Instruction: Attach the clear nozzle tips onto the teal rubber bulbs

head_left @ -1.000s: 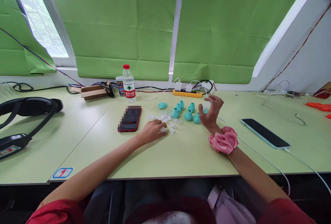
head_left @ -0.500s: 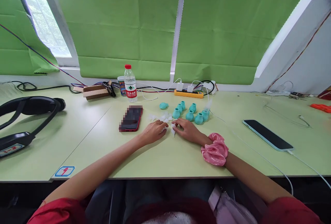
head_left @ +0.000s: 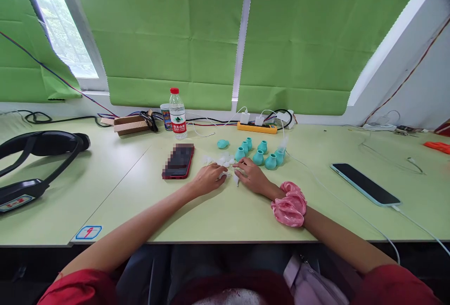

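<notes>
My left hand (head_left: 209, 178) rests low over the table with its fingers curled round a small translucent white piece (head_left: 224, 174). Facing it, my right hand (head_left: 252, 176) has thumb and fingers bent together at another thin whitish piece (head_left: 236, 179); the exact grip is too small to make out. Just beyond the fingertips lies a loose pile of translucent white pieces (head_left: 224, 158). Several turquoise vase-shaped pieces (head_left: 258, 157) with open necks stand behind my right hand, and one more turquoise piece (head_left: 222, 144) lies on its side behind the pile.
A red-edged phone (head_left: 178, 162) lies left of my hands, a charging phone (head_left: 364, 184) to the right. A water bottle (head_left: 177, 115), a cardboard box (head_left: 131, 125) and an orange power strip (head_left: 256, 128) line the back. A black headset (head_left: 42, 164) sits far left; a white cable (head_left: 337, 197) crosses the right.
My right wrist has shifted slightly left. The fingers of both hands have moved only a little around the white pieces; the turquoise pieces stay where they were.
</notes>
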